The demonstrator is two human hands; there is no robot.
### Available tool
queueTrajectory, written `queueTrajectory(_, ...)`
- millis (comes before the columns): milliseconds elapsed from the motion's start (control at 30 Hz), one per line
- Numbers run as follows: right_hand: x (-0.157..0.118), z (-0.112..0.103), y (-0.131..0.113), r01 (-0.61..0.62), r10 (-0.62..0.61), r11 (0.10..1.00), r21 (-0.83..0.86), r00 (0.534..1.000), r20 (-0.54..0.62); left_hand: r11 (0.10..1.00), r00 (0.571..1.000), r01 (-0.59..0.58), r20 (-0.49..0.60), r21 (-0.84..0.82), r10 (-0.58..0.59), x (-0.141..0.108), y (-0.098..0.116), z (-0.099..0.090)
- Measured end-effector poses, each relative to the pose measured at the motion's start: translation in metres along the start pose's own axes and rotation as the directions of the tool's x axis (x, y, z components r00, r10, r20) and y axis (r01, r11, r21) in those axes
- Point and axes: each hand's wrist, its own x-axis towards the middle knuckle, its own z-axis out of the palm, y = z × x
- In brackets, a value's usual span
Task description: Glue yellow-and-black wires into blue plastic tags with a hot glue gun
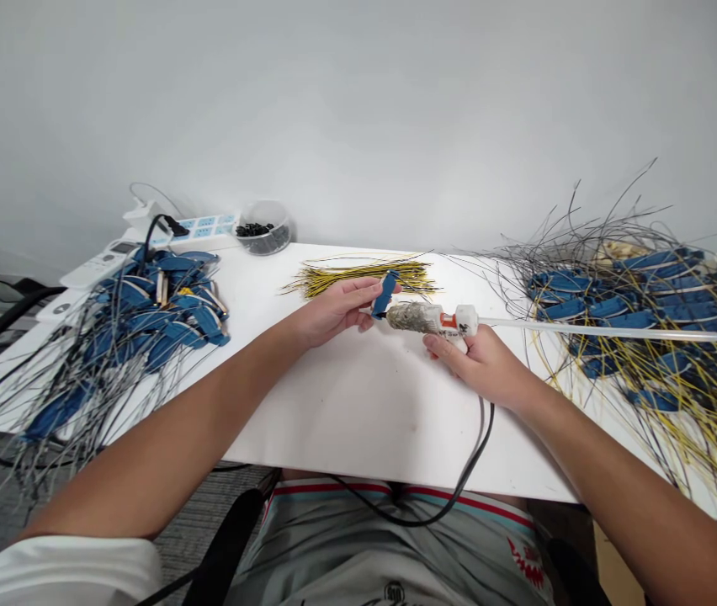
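Left hand (342, 310) pinches an oblong blue piece (385, 296), apparently steadying it before the white plastic glue gun (467, 321) right hand (490, 365) grips.

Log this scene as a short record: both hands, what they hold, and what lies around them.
Left hand: holds a small blue part
Right hand: grips a glue gun, its front end at the blue part; contact unclear
Glue stick: juts from the gun's rear
Behind hands: yellow and black wires
Table left: pile of wired blue parts
Table right: more wired blue parts
Back: clear tub, black pieces inside
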Motion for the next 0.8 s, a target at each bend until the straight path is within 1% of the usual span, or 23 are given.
queueTrajectory(133, 0.0, 0.0, -0.001, 0.054, -0.054, 0.998, 0.028, 0.998, 0.01, 1.0, 1.0, -0.003, -0.004, 0.002, 0.003, 0.001, 0.0, 0.0)
queueTrajectory(200, 0.0, 0.0, -0.002, 0.061, -0.061, 0.997, 0.043, 0.998, 0.008, 1.0, 1.0, -0.006, -0.009, -0.001, 0.006, 0.0, 0.0, 0.001)
queueTrajectory(267, -0.002, -0.001, -0.004, 0.024, -0.024, 0.999, 0.038, 1.0, -0.009, 1.0, 1.0, -0.004, -0.017, -0.008, 0.004, 0.0, 0.001, 0.002)
queueTrajectory(333, -0.003, -0.003, -0.007, -0.046, 0.048, 0.997, 0.056, 0.998, -0.045, 1.0, 0.999, -0.003, -0.033, -0.019, 0.002, 0.0, 0.001, 0.002)
queueTrajectory(400, -0.002, -0.006, -0.011, -0.099, 0.11, 0.987, 0.124, 0.991, -0.081, 0.999, 0.998, -0.014, -0.062, -0.037, 0.012, 0.001, 0.001, 0.002)
queueTrajectory(500, 0.001, -0.016, -0.016, -0.106, 0.15, 0.952, 0.288, 0.98, -0.134, 0.996, 0.994, -0.038, -0.102, -0.081, 0.029, 0.002, 0.001, 0.0)
queueTrajectory(600, 0.007, -0.029, -0.014, -0.06, 0.191, 0.876, 0.478, 0.954, -0.231, 0.989, 0.993, -0.04, -0.113, -0.145, 0.024, 0.003, 0.003, -0.002)
queueTrajectory(667, 0.012, -0.038, -0.009, -0.035, 0.234, 0.831, 0.556, 0.927, -0.292, 0.98, 0.996, -0.032, -0.091, -0.198, 0.014, 0.001, 0.005, -0.002)
queueTrajectory(733, 0.017, -0.044, -0.002, -0.055, 0.292, 0.807, 0.587, 0.903, -0.316, 0.967, 0.999, -0.011, -0.043, -0.255, 0.0, -0.002, 0.008, -0.001)
queueTrajectory(800, 0.02, -0.047, 0.006, -0.109, 0.368, 0.786, 0.608, 0.873, -0.32, 0.951, 1.0, 0.022, 0.025, -0.309, -0.015, -0.006, 0.011, -0.001)
